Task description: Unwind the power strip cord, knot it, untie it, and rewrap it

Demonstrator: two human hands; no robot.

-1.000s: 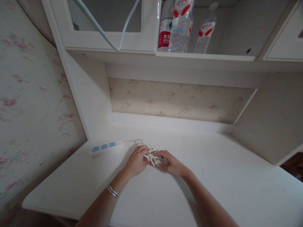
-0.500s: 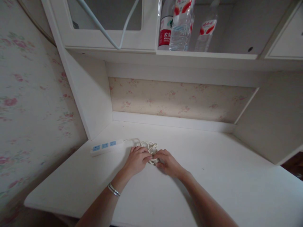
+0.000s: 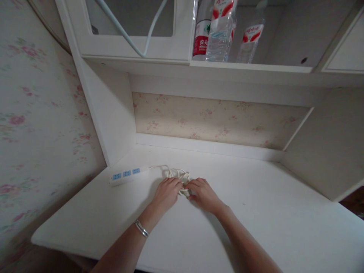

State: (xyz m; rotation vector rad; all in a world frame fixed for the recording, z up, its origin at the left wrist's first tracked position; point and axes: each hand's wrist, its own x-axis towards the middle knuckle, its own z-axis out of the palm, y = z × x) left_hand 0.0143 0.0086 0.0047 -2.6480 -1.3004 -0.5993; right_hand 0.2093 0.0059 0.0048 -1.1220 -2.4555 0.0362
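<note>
A white power strip point(image 3: 129, 176) with three blue socket panels lies on the desk to the left of my hands. From its right end runs a white cord point(image 3: 178, 173), bunched in tangled loops in front of me. My left hand point(image 3: 168, 189) is closed on the left side of the bundle, with a silver bangle at the wrist. On the right side of the same loops, my right hand point(image 3: 202, 192) grips the cord between thumb and fingers. The fingertips of both hands nearly meet, and they hide part of the bundle.
The white desk point(image 3: 261, 227) has a raised back edge and side panels. Overhead, a cabinet shelf point(image 3: 250, 67) holds several plastic bottles point(image 3: 218, 41). A pale bent rod or tube point(image 3: 143, 53) hangs before the cabinet door. Flowered wallpaper point(image 3: 36, 113) covers the left wall.
My left hand has shifted slightly, its fingers drawn in closer over the cord. My right hand has barely moved. The whole view has shifted a little.
</note>
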